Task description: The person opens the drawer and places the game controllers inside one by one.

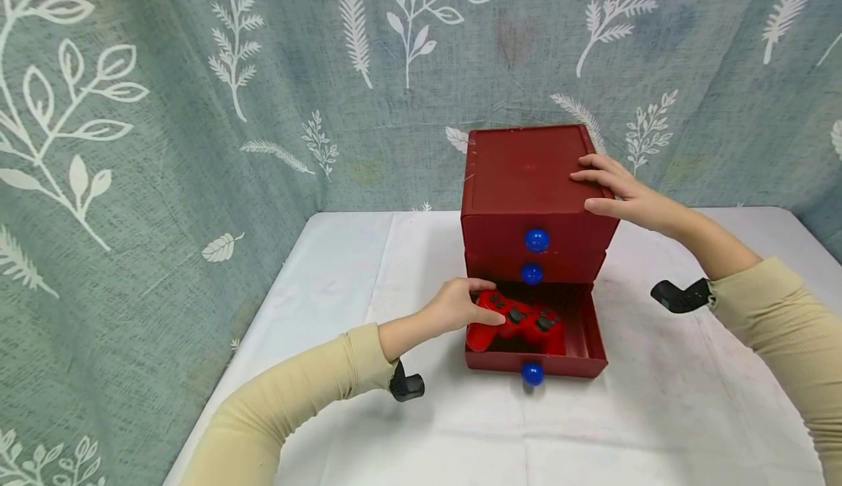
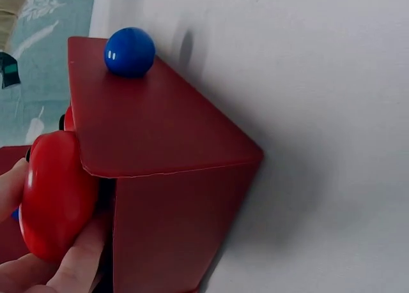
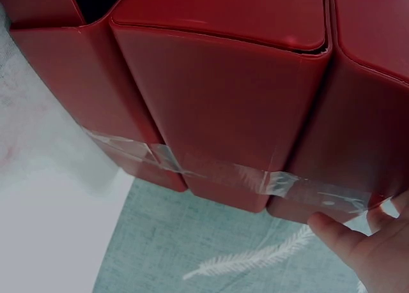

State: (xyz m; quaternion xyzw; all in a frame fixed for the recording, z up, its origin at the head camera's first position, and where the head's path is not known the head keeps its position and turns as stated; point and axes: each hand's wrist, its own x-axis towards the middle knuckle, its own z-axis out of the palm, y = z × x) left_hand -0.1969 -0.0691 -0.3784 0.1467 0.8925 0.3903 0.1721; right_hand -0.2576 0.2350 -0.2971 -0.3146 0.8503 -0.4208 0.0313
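Observation:
A red game controller (image 1: 528,323) with black thumbsticks lies in the pulled-out bottom drawer (image 1: 572,366) of a dark red drawer box (image 1: 520,172). My left hand (image 1: 452,308) pinches its left end, thumb on top and fingers reaching down inside the drawer. The left wrist view shows the controller's rounded grip (image 2: 59,194) between thumb and fingers, beside the drawer wall. On the box's top right edge rests my right hand (image 1: 621,192), its fingers spread and extended over the top. Part of that hand (image 3: 377,245) appears beside the taped box side in the right wrist view.
Blue round knobs (image 1: 536,240) mark the drawer fronts; the upper two drawers are closed. The box stands on a white-covered table (image 1: 421,427). Behind and to the left hangs a green-grey curtain (image 1: 296,69) with white leaf prints. Clear tape (image 3: 243,176) runs across the box side.

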